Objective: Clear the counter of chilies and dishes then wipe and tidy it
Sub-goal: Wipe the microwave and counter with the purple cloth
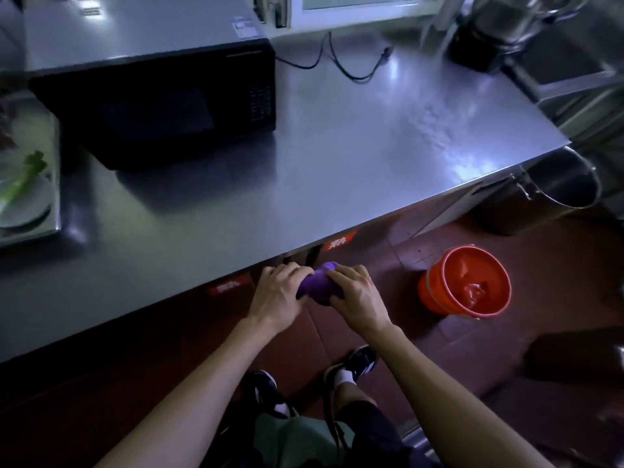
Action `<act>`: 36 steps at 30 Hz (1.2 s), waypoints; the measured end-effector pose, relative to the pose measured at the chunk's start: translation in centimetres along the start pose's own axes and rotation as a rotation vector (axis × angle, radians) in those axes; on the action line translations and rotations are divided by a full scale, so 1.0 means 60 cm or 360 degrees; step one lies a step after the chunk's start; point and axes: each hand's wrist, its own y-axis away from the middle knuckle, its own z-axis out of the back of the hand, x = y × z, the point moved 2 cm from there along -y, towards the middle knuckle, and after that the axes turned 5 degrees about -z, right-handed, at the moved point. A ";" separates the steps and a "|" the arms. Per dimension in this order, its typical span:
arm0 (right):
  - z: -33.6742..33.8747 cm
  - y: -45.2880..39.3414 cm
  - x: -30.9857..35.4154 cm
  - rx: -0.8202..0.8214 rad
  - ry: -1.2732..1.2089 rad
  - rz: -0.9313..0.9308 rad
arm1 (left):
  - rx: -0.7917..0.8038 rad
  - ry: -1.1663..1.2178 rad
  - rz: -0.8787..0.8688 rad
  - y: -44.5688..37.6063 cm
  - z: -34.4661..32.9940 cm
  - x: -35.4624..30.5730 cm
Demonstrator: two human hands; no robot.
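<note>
hands [280, 292] wring bunched purple cloth [319, 288]

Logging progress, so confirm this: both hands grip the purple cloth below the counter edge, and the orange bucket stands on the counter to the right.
One thing is wrong. The bucket stands on the floor, not on the counter. The head view shows it on the red tiles, right of the hands. The rest holds: the left hand and right hand both grip the purple cloth below the counter edge.
</note>
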 end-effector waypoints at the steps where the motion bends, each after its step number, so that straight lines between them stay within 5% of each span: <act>1: 0.013 0.003 -0.019 -0.0027 -0.0008 -0.0034 | 0.0032 0.0012 -0.0043 -0.018 -0.008 -0.016; 22: 0.309 0.008 -0.471 -0.0508 -0.0203 -0.0464 | 0.0284 -0.0051 -0.0620 -0.441 -0.183 -0.411; 36: 0.391 -0.098 -0.635 -0.0511 -0.0089 -0.0670 | 0.0360 0.0116 -0.0723 -0.652 -0.283 -0.472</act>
